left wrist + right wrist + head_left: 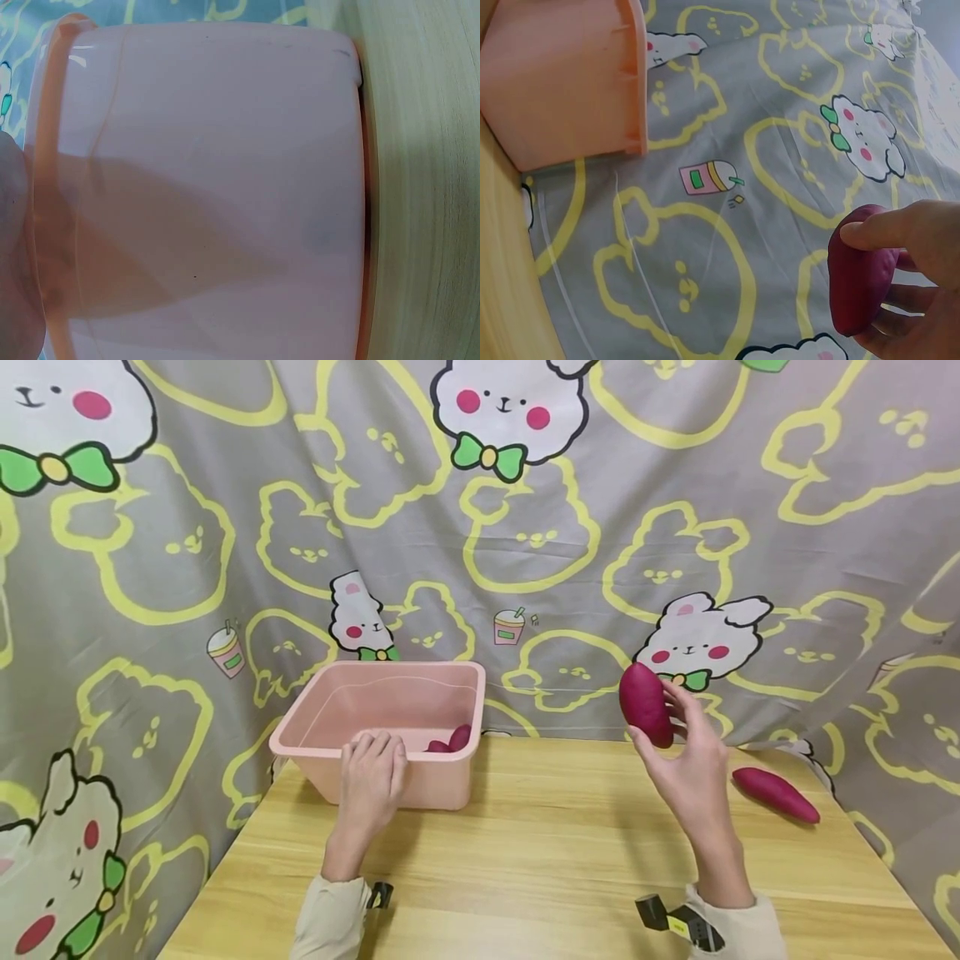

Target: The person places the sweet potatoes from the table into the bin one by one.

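My right hand (693, 764) holds a purple sweet potato (647, 703) up above the table, pinched between thumb and fingers. In the right wrist view the thumb lies across the sweet potato (859, 270) and the fingers curl behind it. At the left, my left hand (371, 781) grips the near rim of a pink plastic bin (438, 783), its fingers hooked over the edge. Inside the bin, sweet potatoes (460, 738) show at the right end, partly hidden by the near wall. The left wrist view is mostly filled by the bin's outer wall (225, 135).
Another sweet potato (776, 794) lies on the wooden table (555, 852) to the right of my right hand. Behind the table and at both sides hangs a grey curtain (420, 543) with cartoon prints. Each wrist carries a small black camera mount (678, 922).
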Tool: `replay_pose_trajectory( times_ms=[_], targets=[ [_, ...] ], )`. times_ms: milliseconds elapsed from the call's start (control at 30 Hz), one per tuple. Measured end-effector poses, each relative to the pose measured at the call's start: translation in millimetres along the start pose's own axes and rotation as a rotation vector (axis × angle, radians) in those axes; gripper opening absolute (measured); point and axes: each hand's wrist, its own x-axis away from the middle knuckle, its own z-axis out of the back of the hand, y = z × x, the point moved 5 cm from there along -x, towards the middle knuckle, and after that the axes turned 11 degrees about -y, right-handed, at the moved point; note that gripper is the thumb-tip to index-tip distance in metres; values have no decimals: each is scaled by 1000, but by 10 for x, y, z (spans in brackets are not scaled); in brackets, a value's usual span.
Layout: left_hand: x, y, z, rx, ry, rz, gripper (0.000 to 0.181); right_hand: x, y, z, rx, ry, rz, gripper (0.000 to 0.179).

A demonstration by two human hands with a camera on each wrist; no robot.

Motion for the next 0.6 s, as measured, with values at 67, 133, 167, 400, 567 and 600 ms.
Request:
replay_pose_trajectory(
  times_ms=[67,133,167,400,567,600],
  targets=[
    [-5,0,4,-2,1,-2,33,3,-16,-28,-4,-5,12,78],
    [-11,0,6,-6,-1,-4,34,7,-32,-58,-10,-10,24,78],
    [-13,0,8,-8,-1,-3,34,8,-39,-74,-12,-13,28,78],
    [-12,3,13,-13,-13,4,33,26,-104,-182,-8,-36,80,79],
    [-9,8,19,-16,-14,5,31,25,-152,-257,4,-50,110,79],
    [-9,8,20,-16,-11,6,31,25,-160,-273,4,-56,112,79]
  ],
)
